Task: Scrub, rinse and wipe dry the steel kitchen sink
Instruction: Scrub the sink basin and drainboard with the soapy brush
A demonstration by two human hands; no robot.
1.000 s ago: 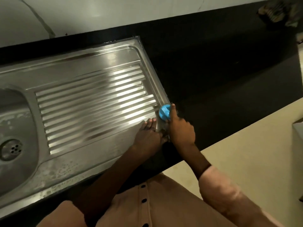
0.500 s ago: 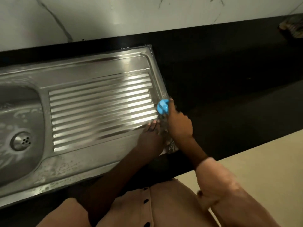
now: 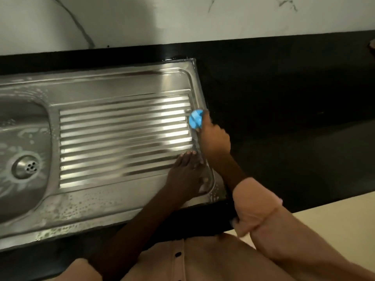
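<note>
The steel sink (image 3: pixel 121 86) is set into a black counter (image 3: pixel 284 98), under a white wall (image 3: pixel 182 17). Its basin with the round drain (image 3: pixel 27 166) is at the left, and the ribbed drainboard (image 3: pixel 125 142) fills the middle. Soap foam and drops lie on the basin and along the near rim. The right hand (image 3: pixel 215 138) is at the right edge of the drainboard and its fingers are curled round a blue scrubber (image 3: pixel 195 119), which touches the steel just beside the end of the ribs. The left hand (image 3: pixel 185 173) rests flat on the near right corner of the drainboard, fingers straight and pressed together, their tips touching the ribs. The right arm wears a pink sleeve (image 3: pixel 255 201).
</note>
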